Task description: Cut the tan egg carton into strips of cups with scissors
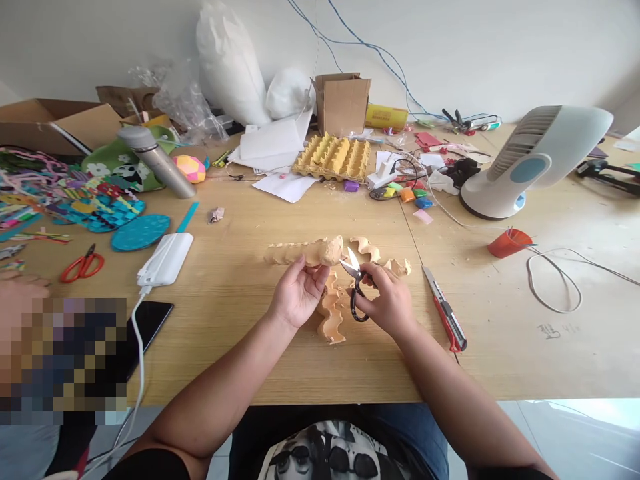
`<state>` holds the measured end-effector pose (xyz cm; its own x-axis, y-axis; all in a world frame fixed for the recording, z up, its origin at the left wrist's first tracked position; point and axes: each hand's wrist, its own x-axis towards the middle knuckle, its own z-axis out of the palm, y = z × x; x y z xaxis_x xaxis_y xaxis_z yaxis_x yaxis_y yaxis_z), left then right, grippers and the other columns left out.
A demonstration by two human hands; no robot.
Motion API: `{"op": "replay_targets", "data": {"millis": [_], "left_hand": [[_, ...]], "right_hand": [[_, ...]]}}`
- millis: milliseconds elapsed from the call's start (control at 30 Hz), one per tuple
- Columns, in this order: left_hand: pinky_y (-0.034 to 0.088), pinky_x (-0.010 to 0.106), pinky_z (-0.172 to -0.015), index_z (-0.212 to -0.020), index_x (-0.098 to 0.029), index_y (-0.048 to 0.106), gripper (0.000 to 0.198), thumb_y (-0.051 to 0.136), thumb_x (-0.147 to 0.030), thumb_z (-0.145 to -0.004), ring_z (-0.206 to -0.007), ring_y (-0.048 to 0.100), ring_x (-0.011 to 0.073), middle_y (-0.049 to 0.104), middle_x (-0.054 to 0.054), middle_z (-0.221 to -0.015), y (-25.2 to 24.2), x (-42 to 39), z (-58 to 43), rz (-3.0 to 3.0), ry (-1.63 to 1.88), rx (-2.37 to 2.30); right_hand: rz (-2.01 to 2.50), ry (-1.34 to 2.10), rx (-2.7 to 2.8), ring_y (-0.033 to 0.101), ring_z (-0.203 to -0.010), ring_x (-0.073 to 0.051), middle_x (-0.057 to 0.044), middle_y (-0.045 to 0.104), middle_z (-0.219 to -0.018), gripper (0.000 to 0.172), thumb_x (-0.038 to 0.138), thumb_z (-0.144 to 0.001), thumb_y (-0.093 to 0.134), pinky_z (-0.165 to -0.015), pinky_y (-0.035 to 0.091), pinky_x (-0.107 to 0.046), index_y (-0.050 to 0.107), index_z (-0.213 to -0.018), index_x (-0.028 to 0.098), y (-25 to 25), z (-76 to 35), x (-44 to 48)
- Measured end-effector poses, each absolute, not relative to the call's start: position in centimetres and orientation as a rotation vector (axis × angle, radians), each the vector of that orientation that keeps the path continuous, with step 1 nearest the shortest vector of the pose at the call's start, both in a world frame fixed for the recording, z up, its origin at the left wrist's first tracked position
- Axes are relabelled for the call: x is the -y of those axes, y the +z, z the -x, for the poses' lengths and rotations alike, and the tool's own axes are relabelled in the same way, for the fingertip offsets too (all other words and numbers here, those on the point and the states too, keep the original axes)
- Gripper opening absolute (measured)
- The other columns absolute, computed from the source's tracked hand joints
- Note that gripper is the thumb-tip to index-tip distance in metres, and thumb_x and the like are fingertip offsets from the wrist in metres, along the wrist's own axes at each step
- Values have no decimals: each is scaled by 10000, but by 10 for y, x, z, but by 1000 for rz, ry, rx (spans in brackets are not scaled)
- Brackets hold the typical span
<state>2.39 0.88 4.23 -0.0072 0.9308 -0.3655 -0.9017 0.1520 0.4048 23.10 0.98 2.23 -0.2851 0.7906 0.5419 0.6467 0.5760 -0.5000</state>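
Although wavy carton strips (333, 323) already lay cut on the table (210, 347), the left hand (297, 297) gripped a seemingly part-trimmed carton row (305, 253), the right hand (394, 297) clasping opened scissors (354, 267).

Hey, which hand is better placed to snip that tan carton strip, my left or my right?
Probably your right hand: it holds the black-handled scissors, whose blades are open near one end of the carton strip. Your left hand is occupied holding that strip.
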Motion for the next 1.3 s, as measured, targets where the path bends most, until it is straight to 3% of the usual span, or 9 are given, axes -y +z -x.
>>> {"op": "replay_targets", "data": {"millis": [333, 600, 967, 1133, 1300], "left_hand": [[675, 260, -892, -1226, -132, 727, 245, 546, -183, -1069, -931, 820, 166, 837, 92, -987, 43, 0, -30, -106, 1384, -583], [671, 262, -900, -1094, -136, 747, 202, 554, -188, -1070, -906, 817, 160, 833, 75, -938, 42, 2, -33, -106, 1375, -590], [660, 259, -911, -1093, -131, 754, 169, 602, -174, -1034, -890, 813, 168, 827, 83, -939, 42, 1, -33, -113, 1384, -647], [664, 256, -909, -1182, -131, 739, 209, 596, -173, -1035, -923, 813, 168, 828, 87, -985, 43, 2, -33, -120, 1376, -617], [670, 261, -893, -1175, -129, 735, 210, 583, -142, -1031, -895, 815, 165, 832, 94, -982, 41, 0, -30, -137, 1414, -598]], "right_hand": [[1182, -26, 1961, 691, -746, -204, -32, 734, -834, 256, 347, -940, 715, -657, 491, -298, 671, -1154, 213, 20, -225, -12], [1226, -187, 1968, 679, -747, -214, -48, 747, -843, 250, 368, -963, 707, -687, 478, -312, 689, -1148, 201, 23, -225, -11], [1353, -60, 2050, 655, -764, -229, -51, 745, -825, 232, 255, -939, 669, -671, 425, -314, 719, -1163, 226, 29, -231, -9], [1311, 11, 2027, 649, -721, -224, -47, 723, -768, 231, 215, -941, 640, -656, 410, -311, 731, -1153, 212, 26, -234, -10], [1396, 224, 1903, 599, -624, -190, -11, 678, -710, 184, 357, -976, 649, -600, 388, -288, 717, -1088, 227, 25, -235, -14]]}}
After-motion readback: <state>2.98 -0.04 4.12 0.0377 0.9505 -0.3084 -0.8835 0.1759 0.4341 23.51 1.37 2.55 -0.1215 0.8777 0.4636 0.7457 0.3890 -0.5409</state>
